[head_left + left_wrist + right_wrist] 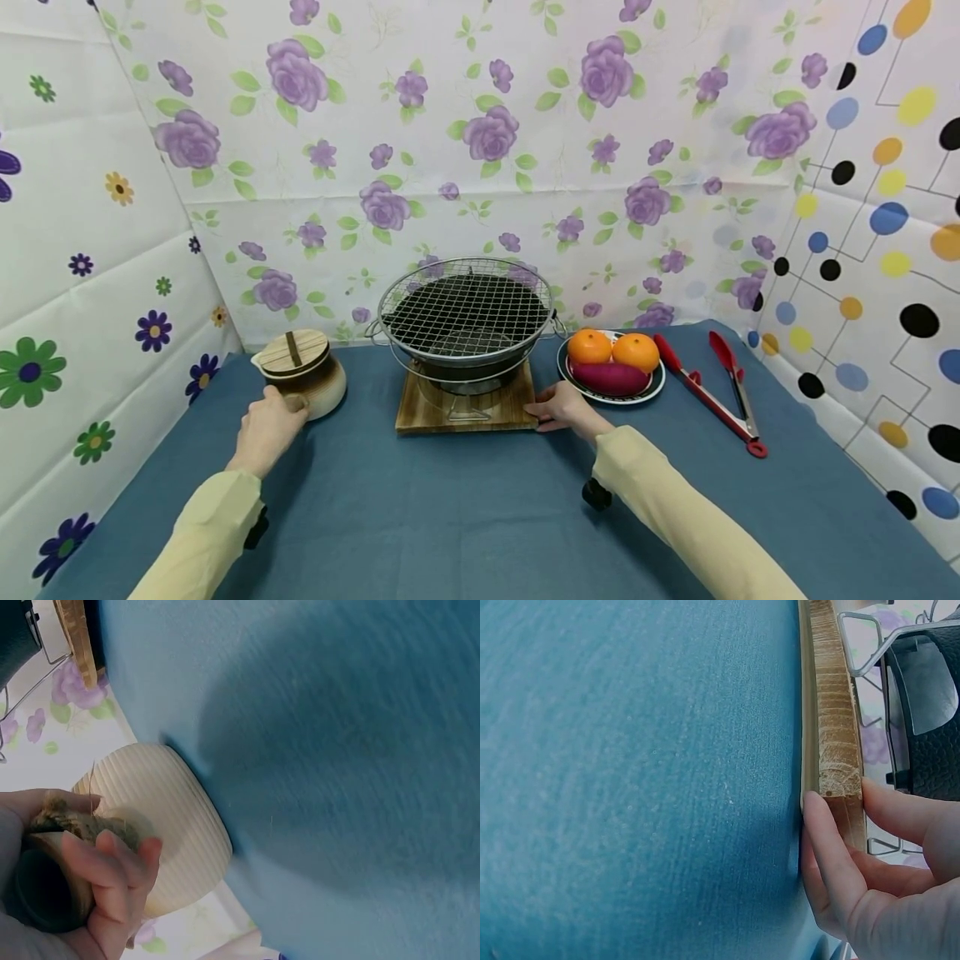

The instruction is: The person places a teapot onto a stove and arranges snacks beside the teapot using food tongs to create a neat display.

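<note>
At the left stands a brown and cream side-handled teapot (327, 392) with a slatted wooden lid (303, 350). My left hand (266, 429) grips its handle; in the left wrist view the fingers curl around the handle, which is wrapped with cord and has a dark hollow end. The pot's ribbed pale body (169, 825) rests on the cloth. In the middle, a round black tabletop grill with a wire mesh (465, 321) sits on a square wooden board (420, 408). My right hand (564, 408) pinches the board's front right corner, thumb above and fingers at the underside.
Right of the board, a dark-rimmed plate (637, 397) holds two oranges (636, 352) and a purple sweet potato (609, 379). Red-tipped tongs (716, 408) lie spread farther right. A blue cloth (450, 517) covers the table; patterned sheets (487, 133) stand around three sides.
</note>
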Action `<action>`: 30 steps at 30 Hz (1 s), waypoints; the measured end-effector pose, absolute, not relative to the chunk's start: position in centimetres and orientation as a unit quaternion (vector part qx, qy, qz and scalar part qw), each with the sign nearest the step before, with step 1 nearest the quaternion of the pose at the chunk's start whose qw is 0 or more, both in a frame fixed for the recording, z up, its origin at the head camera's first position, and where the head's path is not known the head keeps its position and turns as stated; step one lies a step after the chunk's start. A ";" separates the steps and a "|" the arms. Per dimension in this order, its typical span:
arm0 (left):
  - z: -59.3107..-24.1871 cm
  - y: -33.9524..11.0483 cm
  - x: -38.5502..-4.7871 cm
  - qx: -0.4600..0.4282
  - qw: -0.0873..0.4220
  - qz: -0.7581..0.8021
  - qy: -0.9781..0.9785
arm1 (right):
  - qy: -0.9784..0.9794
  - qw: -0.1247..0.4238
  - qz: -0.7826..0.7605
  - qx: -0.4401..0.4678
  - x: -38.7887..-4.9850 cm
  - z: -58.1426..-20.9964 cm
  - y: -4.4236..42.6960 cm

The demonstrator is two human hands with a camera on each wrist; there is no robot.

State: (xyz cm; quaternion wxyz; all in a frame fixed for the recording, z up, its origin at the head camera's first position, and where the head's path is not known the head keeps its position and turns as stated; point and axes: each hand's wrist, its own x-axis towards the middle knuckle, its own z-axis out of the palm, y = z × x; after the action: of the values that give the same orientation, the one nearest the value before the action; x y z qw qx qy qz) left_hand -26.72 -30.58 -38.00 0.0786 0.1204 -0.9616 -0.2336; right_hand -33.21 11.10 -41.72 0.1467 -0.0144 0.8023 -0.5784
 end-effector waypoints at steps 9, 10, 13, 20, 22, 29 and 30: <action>-37.9 -30.4 -26.5 0.130 0.093 -0.254 -0.954 | 0.805 0.139 -0.577 -0.008 -32.9 -41.7 11.0; -38.0 -30.3 -26.5 0.127 0.098 -0.255 -0.954 | 0.805 0.140 -0.577 -0.006 -32.9 -41.6 11.0; -38.2 -30.3 -26.4 0.118 0.112 -0.259 -0.952 | 0.806 0.140 -0.575 0.000 -32.9 -41.6 10.9; -38.6 -30.6 -26.2 0.112 0.161 -0.273 -0.942 | 0.808 0.138 -0.573 -0.005 -33.0 -41.6 10.9; -38.8 -30.7 -26.2 0.112 0.178 -0.280 -0.937 | 0.808 0.137 -0.574 -0.006 -33.0 -41.6 10.9; -39.3 -31.4 -26.0 0.106 0.200 -0.285 -0.932 | 0.808 0.135 -0.573 -0.013 -33.1 -41.8 10.9; -39.4 -31.5 -26.0 0.107 0.200 -0.284 -0.932 | 0.809 0.135 -0.572 -0.014 -33.1 -41.8 10.9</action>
State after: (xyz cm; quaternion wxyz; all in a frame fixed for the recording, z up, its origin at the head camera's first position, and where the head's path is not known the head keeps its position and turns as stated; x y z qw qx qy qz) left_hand -25.97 -31.53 -39.39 0.2001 0.1066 -0.9317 -0.2836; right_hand -33.11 10.91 -41.76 0.1353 -0.0135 0.8086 -0.5724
